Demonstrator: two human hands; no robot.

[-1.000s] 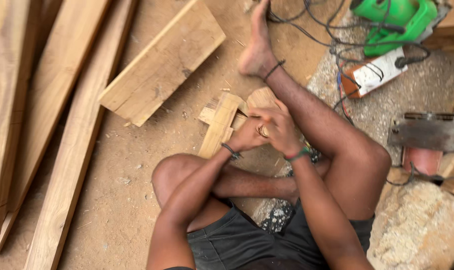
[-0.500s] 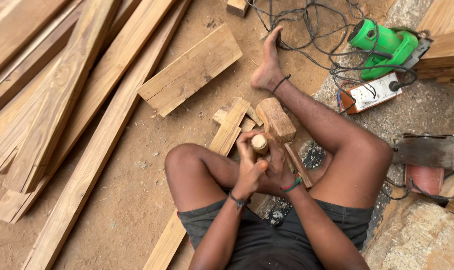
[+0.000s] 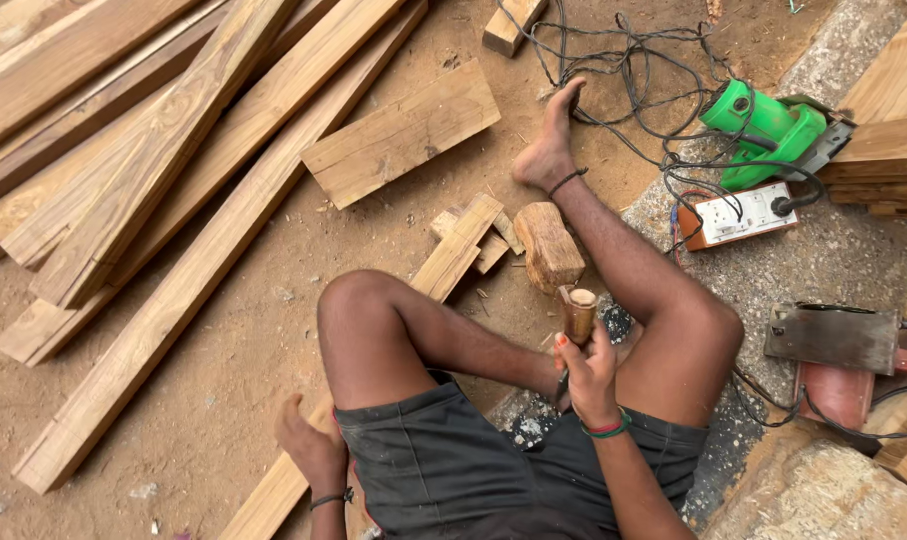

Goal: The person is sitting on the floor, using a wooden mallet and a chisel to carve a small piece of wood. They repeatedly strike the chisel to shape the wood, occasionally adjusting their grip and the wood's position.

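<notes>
My right hand (image 3: 586, 372) is shut around the handle of a wooden mallet (image 3: 551, 247), between my knees. The chunky mallet head points away from me, toward a short narrow plank (image 3: 459, 248) and small offcuts on the dirt. My left hand (image 3: 309, 440) is down by my left hip, back of the hand up. It rests where a long plank (image 3: 264, 505) runs under my bent left leg, and its fingers are hidden. My right leg stretches forward, with the foot (image 3: 549, 150) near a tangle of cable.
Long boards (image 3: 174, 180) are piled at the left, with a wide short board (image 3: 404, 130) ahead. A green power tool (image 3: 764, 125), a white socket box (image 3: 739, 215) and black cables (image 3: 614, 60) lie at the right. A metal tool (image 3: 834, 340) and stacked wood (image 3: 894, 110) sit on the stone slab.
My left hand has let go of the mallet area and dropped to my left hip. My right hand keeps the mallet, and the view has shifted toward the boards at the left.
</notes>
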